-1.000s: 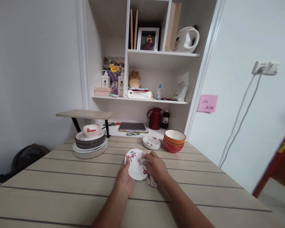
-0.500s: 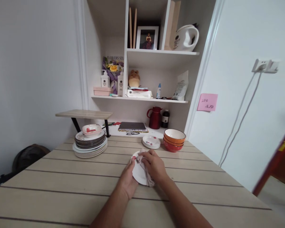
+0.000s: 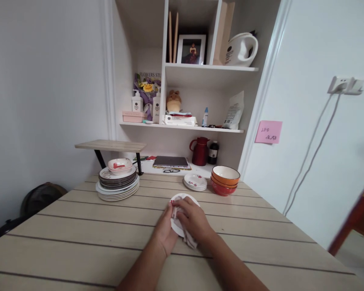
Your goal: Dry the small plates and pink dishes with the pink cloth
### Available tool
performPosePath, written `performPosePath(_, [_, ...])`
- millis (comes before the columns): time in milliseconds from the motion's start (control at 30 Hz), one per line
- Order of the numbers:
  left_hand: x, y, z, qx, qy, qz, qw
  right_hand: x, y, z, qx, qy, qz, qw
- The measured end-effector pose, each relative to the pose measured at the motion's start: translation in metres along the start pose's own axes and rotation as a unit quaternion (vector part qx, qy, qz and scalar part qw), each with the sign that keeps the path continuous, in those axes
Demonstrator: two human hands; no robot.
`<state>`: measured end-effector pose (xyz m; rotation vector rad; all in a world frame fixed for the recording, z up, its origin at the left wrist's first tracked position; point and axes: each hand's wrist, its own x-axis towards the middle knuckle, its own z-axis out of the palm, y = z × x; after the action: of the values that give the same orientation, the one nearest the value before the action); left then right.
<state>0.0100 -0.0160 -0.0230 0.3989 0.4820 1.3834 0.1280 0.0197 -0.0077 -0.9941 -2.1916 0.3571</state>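
Left to right: on the plank-lined table (image 3: 79, 226), glossy round stacked plates (image 3: 117, 189) under shallow, squarish bowls (image 3: 120, 169); at centre, nearer the viewer, a round white plate (image 3: 176, 227) partly covered by a soft, crumpled cloth (image 3: 188, 239); flowered plates (image 3: 195, 182), stacked; deep, rounded bowls, orange over red (image 3: 225, 182). The left hand (image 3: 164, 231), thumb at the rim, grips the plate's left edge; the right hand (image 3: 194, 218), fingers bent, presses the bunched cloth against it.

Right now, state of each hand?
Left hand: closed, holding the white plate at its edge.
Right hand: closed, holding the cloth over the white plate.
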Motion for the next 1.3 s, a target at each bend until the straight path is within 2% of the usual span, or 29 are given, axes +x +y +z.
performPosePath(100, [0.0,-0.006,0.002,0.009,-0.019,0.006,1.0,0.006,0.008,-0.003,-0.008,0.06,0.052,0.997])
performPosePath(200, [0.002,-0.005,0.0,-0.005,-0.011,0.015,1.0,0.009,0.018,-0.006,-0.046,0.073,0.1,0.991])
performPosePath(300, [0.006,0.003,-0.003,-0.031,0.037,0.029,0.998,0.007,0.021,-0.008,-0.082,0.032,0.118,0.989])
performPosePath(433, [0.006,0.016,-0.005,-0.048,0.114,0.082,0.989,0.001,0.012,-0.008,-0.058,-0.053,0.086,0.993])
performPosePath(533, [0.003,0.016,-0.003,-0.036,0.102,0.07,0.992,-0.002,0.002,-0.005,-0.031,-0.075,0.044,0.996])
performPosePath(633, [0.001,0.007,0.0,-0.01,0.051,0.016,0.999,0.0,-0.003,-0.003,-0.028,-0.036,0.034,0.998])
performPosePath(700, [0.001,0.001,0.002,0.01,0.026,-0.01,1.0,0.003,0.001,-0.004,-0.039,0.018,0.064,0.997])
performPosePath(800, [0.001,-0.005,0.003,0.031,0.013,-0.022,0.999,0.008,0.012,-0.007,-0.063,0.092,0.126,0.986])
performPosePath(900, [0.001,-0.005,0.003,0.044,0.005,-0.018,0.999,0.009,0.019,-0.01,-0.084,0.122,0.16,0.976])
performPosePath(967, [0.001,-0.005,0.002,0.05,-0.006,-0.022,0.999,0.009,0.018,-0.009,-0.086,0.109,0.15,0.979])
performPosePath(1167, [-0.001,-0.002,0.004,0.029,-0.048,-0.04,0.998,0.008,0.004,-0.006,-0.012,0.011,0.047,0.999])
performPosePath(1300, [-0.005,0.003,0.008,0.02,-0.044,-0.037,0.998,0.006,0.002,-0.008,0.027,-0.064,-0.005,0.998])
